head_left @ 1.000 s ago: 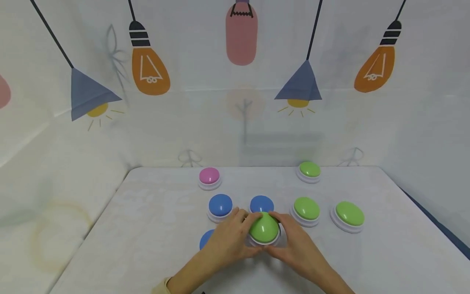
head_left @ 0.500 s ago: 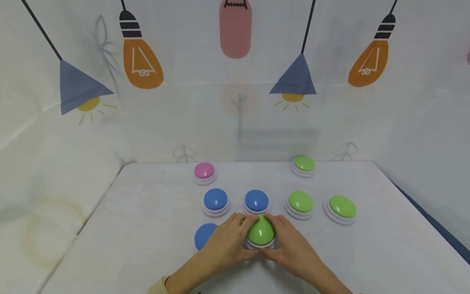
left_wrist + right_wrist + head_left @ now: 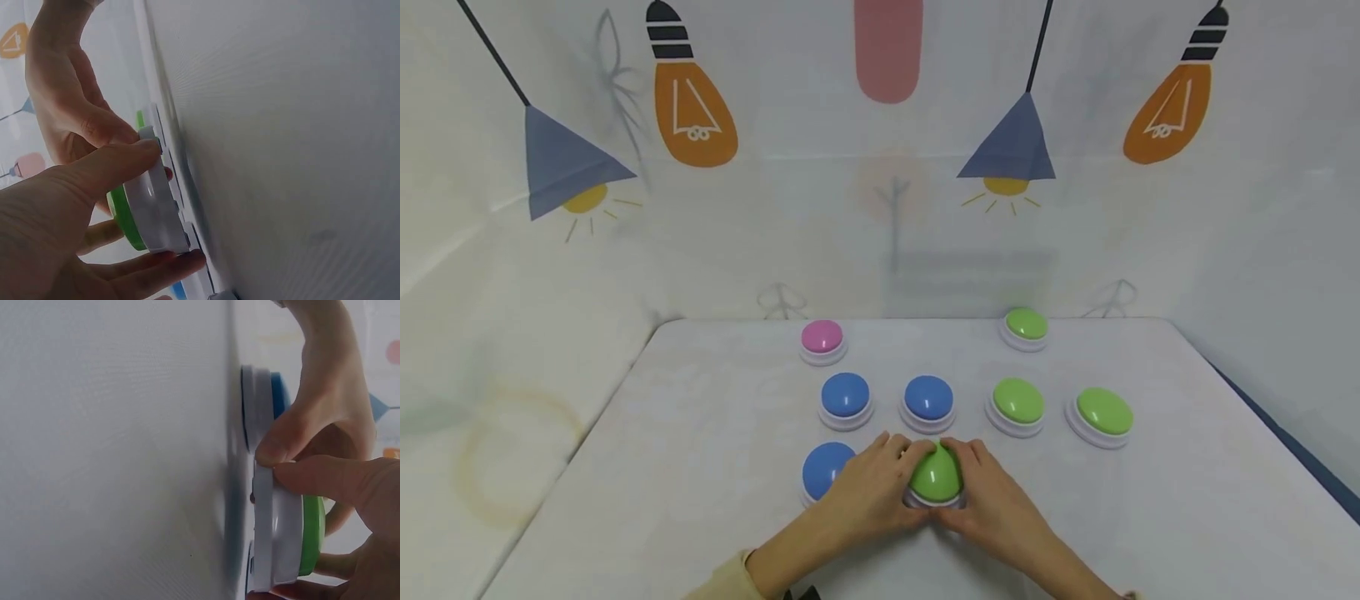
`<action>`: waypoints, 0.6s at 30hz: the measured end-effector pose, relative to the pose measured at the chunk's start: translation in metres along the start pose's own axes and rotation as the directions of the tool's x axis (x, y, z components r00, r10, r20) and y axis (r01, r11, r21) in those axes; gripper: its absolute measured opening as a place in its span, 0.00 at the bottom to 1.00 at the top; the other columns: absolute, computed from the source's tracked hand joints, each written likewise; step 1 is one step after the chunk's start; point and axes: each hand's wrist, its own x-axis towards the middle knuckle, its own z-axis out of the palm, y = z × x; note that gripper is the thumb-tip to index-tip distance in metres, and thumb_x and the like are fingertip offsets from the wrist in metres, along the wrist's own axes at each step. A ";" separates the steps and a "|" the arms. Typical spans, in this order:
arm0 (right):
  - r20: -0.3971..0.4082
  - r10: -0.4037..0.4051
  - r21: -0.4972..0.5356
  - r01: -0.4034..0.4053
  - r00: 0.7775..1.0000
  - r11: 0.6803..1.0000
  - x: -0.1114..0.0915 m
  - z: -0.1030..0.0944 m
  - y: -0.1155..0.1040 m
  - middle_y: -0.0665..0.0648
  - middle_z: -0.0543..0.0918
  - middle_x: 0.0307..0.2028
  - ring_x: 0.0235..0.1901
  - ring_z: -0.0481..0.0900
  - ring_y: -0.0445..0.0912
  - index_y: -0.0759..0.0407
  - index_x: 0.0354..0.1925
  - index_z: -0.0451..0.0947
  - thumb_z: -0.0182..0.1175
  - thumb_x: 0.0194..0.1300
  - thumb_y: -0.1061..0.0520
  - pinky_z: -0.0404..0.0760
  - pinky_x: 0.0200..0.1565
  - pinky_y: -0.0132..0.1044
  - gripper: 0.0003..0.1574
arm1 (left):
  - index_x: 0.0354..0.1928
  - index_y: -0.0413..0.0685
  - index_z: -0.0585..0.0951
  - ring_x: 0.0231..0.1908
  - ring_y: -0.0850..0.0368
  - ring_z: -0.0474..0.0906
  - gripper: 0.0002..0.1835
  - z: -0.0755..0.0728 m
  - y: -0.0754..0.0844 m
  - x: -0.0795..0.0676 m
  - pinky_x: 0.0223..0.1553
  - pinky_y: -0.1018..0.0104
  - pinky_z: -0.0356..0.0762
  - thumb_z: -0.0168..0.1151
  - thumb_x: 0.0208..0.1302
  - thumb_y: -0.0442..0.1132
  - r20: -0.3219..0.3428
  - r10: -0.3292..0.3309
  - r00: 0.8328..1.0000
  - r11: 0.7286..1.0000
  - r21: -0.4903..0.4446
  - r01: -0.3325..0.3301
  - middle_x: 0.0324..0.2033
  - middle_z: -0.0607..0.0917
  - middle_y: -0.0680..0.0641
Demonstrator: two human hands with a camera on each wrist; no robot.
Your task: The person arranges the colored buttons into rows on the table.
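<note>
A green push button [image 3: 937,479] with a white round base is held between both hands near the front middle. My left hand [image 3: 874,490] grips its left side, thumb at the near edge and fingers round the far side. From the right, my right hand [image 3: 998,507] grips it the same way, so the two thumbs meet at the front. In the left wrist view the white base [image 3: 153,209] is edge-on, close over the tabletop. A blue button [image 3: 826,468] lies beside my left wrist, partly hidden by the hand. Just beyond the held button sits another blue button [image 3: 928,398].
Farther back stand a third blue button [image 3: 845,396] and a pink button [image 3: 822,337]. To the right are green buttons [image 3: 1018,402], one [image 3: 1103,412] farther right and one [image 3: 1026,324] at the table's back edge. The white table [image 3: 700,433] meets a lamp-patterned cloth [image 3: 820,233] behind.
Both hands and the green button have come down and nearer to me, uncovering the base of the blue button behind. The head view has shifted slightly; the other buttons stay put.
</note>
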 end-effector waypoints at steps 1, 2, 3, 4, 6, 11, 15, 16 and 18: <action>-0.001 0.003 0.004 -0.003 1.000 1.000 0.000 0.001 0.000 0.51 0.74 0.42 0.43 0.77 0.44 0.62 0.60 0.72 0.81 0.40 0.55 0.81 0.49 0.44 0.49 | 0.61 0.51 0.74 0.46 0.53 0.80 0.40 0.001 0.000 0.000 0.56 0.56 0.78 0.77 0.47 0.57 -0.002 0.004 1.000 1.000 0.006 -0.004 0.44 0.80 0.49; 0.000 0.003 0.006 -0.003 1.000 1.000 0.000 0.001 0.001 0.51 0.74 0.42 0.43 0.77 0.44 0.63 0.59 0.72 0.81 0.40 0.55 0.81 0.49 0.44 0.49 | 0.61 0.51 0.74 0.46 0.52 0.80 0.39 0.001 0.000 0.000 0.59 0.55 0.76 0.77 0.47 0.58 -0.002 0.009 1.000 1.000 0.012 -0.009 0.44 0.81 0.49; 0.001 0.004 0.011 -0.004 1.000 1.000 0.000 0.002 0.001 0.51 0.74 0.42 0.43 0.77 0.44 0.62 0.59 0.72 0.81 0.39 0.55 0.81 0.49 0.44 0.48 | 0.60 0.51 0.74 0.46 0.52 0.81 0.39 0.001 0.001 0.000 0.61 0.55 0.74 0.77 0.47 0.58 -0.001 0.013 1.000 1.000 0.019 -0.013 0.44 0.81 0.49; 0.003 0.004 0.014 -0.004 1.000 1.000 0.000 0.003 0.001 0.51 0.74 0.42 0.43 0.77 0.44 0.62 0.59 0.72 0.81 0.39 0.55 0.81 0.49 0.44 0.48 | 0.60 0.50 0.75 0.46 0.52 0.81 0.39 0.002 0.001 0.000 0.62 0.54 0.73 0.77 0.47 0.57 0.003 0.017 1.000 1.000 0.025 -0.017 0.43 0.81 0.50; 0.013 0.010 0.019 -0.010 1.000 1.000 -0.001 0.004 0.002 0.51 0.74 0.42 0.42 0.77 0.43 0.62 0.59 0.72 0.81 0.39 0.54 0.81 0.48 0.44 0.49 | 0.60 0.50 0.75 0.46 0.53 0.81 0.39 0.001 0.002 0.000 0.63 0.54 0.73 0.77 0.47 0.58 0.017 0.025 1.000 0.999 0.039 -0.026 0.42 0.81 0.50; 0.049 0.035 0.011 -0.035 0.998 0.999 -0.002 0.004 0.001 0.50 0.73 0.43 0.43 0.76 0.42 0.61 0.60 0.71 0.82 0.39 0.51 0.81 0.49 0.44 0.50 | 0.60 0.49 0.75 0.47 0.57 0.80 0.39 0.000 0.003 0.000 0.63 0.52 0.72 0.76 0.49 0.60 0.053 0.044 0.998 0.996 0.071 -0.048 0.42 0.81 0.51; 0.039 0.019 0.004 -0.020 0.999 1.000 -0.002 0.005 0.002 0.49 0.73 0.43 0.42 0.76 0.42 0.60 0.59 0.71 0.82 0.39 0.50 0.81 0.48 0.43 0.50 | 0.60 0.50 0.74 0.46 0.58 0.79 0.39 0.002 0.003 0.000 0.64 0.52 0.71 0.75 0.49 0.60 0.058 0.045 0.997 0.995 0.081 -0.050 0.41 0.81 0.51; 0.031 0.014 0.002 -0.014 0.999 1.000 -0.002 0.005 0.003 0.49 0.73 0.43 0.42 0.76 0.42 0.60 0.58 0.72 0.82 0.39 0.50 0.81 0.48 0.43 0.50 | 0.60 0.50 0.74 0.46 0.57 0.80 0.39 0.002 0.003 0.000 0.63 0.52 0.71 0.75 0.49 0.60 0.057 0.047 0.997 0.995 0.084 -0.051 0.41 0.81 0.51; 0.020 0.009 -0.009 -0.009 1.000 1.000 -0.002 0.007 0.003 0.49 0.73 0.42 0.42 0.76 0.41 0.60 0.58 0.72 0.82 0.38 0.49 0.82 0.46 0.42 0.50 | 0.60 0.50 0.74 0.46 0.57 0.80 0.39 0.003 0.004 0.000 0.63 0.51 0.72 0.75 0.49 0.60 0.057 0.049 0.997 0.994 0.092 -0.055 0.41 0.80 0.51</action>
